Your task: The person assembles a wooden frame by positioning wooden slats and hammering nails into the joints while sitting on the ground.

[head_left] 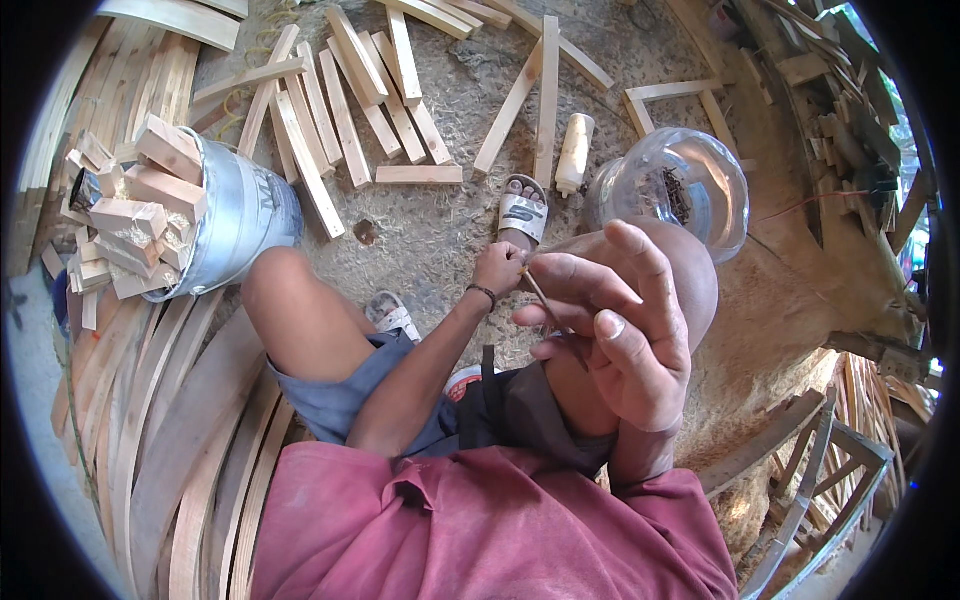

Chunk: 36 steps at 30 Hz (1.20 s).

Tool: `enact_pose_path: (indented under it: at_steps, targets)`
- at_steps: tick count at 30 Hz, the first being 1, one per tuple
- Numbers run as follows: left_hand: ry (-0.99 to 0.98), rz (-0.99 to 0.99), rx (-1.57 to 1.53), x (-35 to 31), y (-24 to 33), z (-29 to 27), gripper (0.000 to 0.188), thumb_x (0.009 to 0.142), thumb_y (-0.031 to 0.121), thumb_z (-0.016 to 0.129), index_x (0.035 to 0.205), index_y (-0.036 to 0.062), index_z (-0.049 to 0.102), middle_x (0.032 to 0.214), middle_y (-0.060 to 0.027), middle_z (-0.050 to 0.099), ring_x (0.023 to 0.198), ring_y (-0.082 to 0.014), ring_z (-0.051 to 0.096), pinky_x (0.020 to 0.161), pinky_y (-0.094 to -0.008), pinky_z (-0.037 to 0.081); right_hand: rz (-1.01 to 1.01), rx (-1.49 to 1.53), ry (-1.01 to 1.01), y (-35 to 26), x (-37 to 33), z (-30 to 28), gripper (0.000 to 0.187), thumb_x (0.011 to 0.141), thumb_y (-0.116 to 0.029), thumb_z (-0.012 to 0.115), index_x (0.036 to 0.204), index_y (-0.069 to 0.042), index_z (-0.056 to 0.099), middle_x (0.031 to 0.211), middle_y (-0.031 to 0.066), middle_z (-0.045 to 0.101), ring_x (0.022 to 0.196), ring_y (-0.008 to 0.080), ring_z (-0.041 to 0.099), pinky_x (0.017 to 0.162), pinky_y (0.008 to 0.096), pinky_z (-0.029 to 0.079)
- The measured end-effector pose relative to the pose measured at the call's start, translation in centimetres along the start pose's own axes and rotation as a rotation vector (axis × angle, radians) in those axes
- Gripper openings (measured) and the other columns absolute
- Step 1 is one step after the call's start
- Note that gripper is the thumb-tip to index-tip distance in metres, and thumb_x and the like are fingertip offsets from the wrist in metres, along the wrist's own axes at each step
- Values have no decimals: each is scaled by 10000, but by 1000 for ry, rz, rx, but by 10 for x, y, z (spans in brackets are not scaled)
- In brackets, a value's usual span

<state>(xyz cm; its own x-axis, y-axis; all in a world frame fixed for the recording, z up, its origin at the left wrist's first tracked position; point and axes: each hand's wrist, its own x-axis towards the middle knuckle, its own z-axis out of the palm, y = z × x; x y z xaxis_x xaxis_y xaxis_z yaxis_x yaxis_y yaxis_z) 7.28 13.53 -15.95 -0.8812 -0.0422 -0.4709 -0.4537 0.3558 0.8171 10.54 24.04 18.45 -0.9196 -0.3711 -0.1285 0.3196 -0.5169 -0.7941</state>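
My left hand (499, 268), with a dark band at its wrist, is closed near my right knee, above the sandalled foot. From its fingertips a thin, dark brown stick-like piece (541, 296) slants down to the right, passing behind the fingers of my other hand. Closer to the camera, my right hand (635, 335) is raised in front of the right knee. Its fingers are apart and partly bent, palm turned inward, and I see nothing gripped in them. Beyond the knee stands a clear plastic jar (732, 190) with small dark nail-like pieces inside.
A whitish bottle (574, 153) lies beside the jar. Several cut wooden strips (345, 120) are scattered over the dusty floor ahead. At left, a blue-grey bucket (235, 215) holds wood blocks (168, 195). Long boards (185, 440) lie lower left; a wooden frame (860, 450) stands lower right.
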Motion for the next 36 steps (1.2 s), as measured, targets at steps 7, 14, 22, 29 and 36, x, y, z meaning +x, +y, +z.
enact_pose_path:
  at_steps: [7,14,22,29,36]
  targets:
    - [187,70,97,9,-38,9,241,870,259,646,875,21,683,894,-214,700,896,-407,666,817,-485,515,24,-53,-18,4,0,8,652,974,7,404,1556,-76,123,1449,371,357,1233,466,551,984,471,531]
    - [31,-21,65,5,-47,13,254,870,285,656,899,36,701,880,-192,711,840,-372,688,750,-451,531,11,10,-35,7,5,14,666,965,-13,457,1551,-74,148,1448,362,367,1242,471,542,999,475,519]
    - [126,21,38,0,-19,-8,253,862,292,678,900,45,717,882,-186,719,830,-340,703,732,-425,540,35,-70,-186,9,2,4,610,973,-87,551,1504,-7,260,1394,327,458,1205,387,584,986,407,506]
    - [127,-7,3,9,-37,4,248,846,279,706,862,33,730,854,-172,728,800,-294,713,713,-411,546,59,-46,-198,6,-1,1,572,979,-117,563,1482,-10,311,1382,270,493,1144,308,610,896,344,504]
    - [-25,-44,-249,1,-43,-1,262,842,292,724,867,32,740,834,-140,736,780,-233,716,685,-389,541,47,14,-204,5,-3,2,435,1009,-116,517,1412,-5,398,1326,218,534,1033,244,625,806,307,496]
